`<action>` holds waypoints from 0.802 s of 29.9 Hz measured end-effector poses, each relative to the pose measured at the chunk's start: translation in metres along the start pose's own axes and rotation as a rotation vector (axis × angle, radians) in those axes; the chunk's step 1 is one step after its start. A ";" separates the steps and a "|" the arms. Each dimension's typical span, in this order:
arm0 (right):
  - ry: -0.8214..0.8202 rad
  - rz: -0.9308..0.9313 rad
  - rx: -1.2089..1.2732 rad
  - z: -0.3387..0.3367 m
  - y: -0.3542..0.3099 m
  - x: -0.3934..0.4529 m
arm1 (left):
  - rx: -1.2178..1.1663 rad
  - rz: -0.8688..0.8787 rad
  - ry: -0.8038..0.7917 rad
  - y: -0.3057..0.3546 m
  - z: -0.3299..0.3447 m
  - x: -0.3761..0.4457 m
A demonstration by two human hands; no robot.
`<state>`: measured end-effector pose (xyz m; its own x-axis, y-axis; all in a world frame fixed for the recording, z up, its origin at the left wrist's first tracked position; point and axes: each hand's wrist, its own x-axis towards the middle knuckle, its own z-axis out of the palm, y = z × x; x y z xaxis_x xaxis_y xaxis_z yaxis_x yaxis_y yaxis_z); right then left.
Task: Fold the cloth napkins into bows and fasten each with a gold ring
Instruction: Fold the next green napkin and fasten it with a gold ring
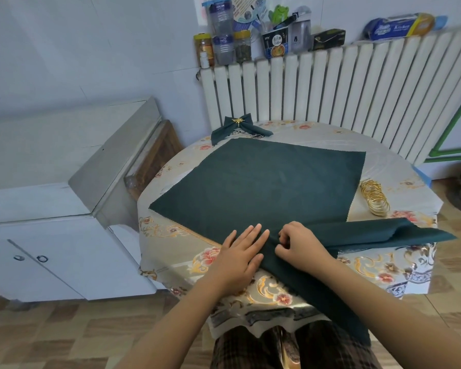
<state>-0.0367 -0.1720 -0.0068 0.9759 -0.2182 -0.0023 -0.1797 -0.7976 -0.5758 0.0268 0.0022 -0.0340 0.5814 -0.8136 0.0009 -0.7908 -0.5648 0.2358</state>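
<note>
Head view. Nearest the camera, two bare forearms reach over the near edge of the table (399, 169), which carries a floral cover. The left hand (240, 258) lies flat, fingers spread and extended, palm pressing the cloth at the near edge. The right hand (301, 246) is curled, its fingertips pinching a gathered fold of the folded napkin (378, 231) just beside the left hand's fingertips.

This dark green napkin is a long band. Its long axis runs from the pinch toward the right edge of the table, where its far end overhangs; a second limb drops from the hands over the near edge toward the person's lap. Both hands meet at the bend, so the right hand lies nearer the long free end. The coming gather probably draws cloth inward along that axis toward the pinch.

A flat napkin (264, 182), unfolded, covers the centre of the table, one corner toward the far edge. A finished bow (238, 127) with a gold clasp sits at the far edge. A stack of gold rings (374, 197) lies near the right edge, well apart from both hands but nearer the right.

Containers: jars and tubs (224, 46) stand on the radiator top beyond; their contents are too blurred to name.
</note>
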 end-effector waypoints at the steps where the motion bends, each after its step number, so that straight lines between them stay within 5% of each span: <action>1: 0.009 -0.015 -0.002 0.001 0.001 -0.001 | 0.002 -0.008 -0.017 0.001 -0.001 0.000; 12: 0.099 -0.179 -0.114 0.015 0.018 -0.003 | 0.061 -0.144 -0.128 0.019 -0.012 0.011; 18: 0.053 0.079 -0.247 -0.016 0.023 0.012 | 0.208 -0.158 -0.208 0.025 -0.028 0.025; 24: -0.191 0.310 -0.390 -0.054 0.033 0.038 | 0.363 -0.133 -0.303 0.031 -0.042 0.044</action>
<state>-0.0124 -0.2369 0.0180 0.8681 -0.4000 -0.2939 -0.4607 -0.8697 -0.1773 0.0362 -0.0453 0.0144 0.6425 -0.7044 -0.3017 -0.7606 -0.6340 -0.1396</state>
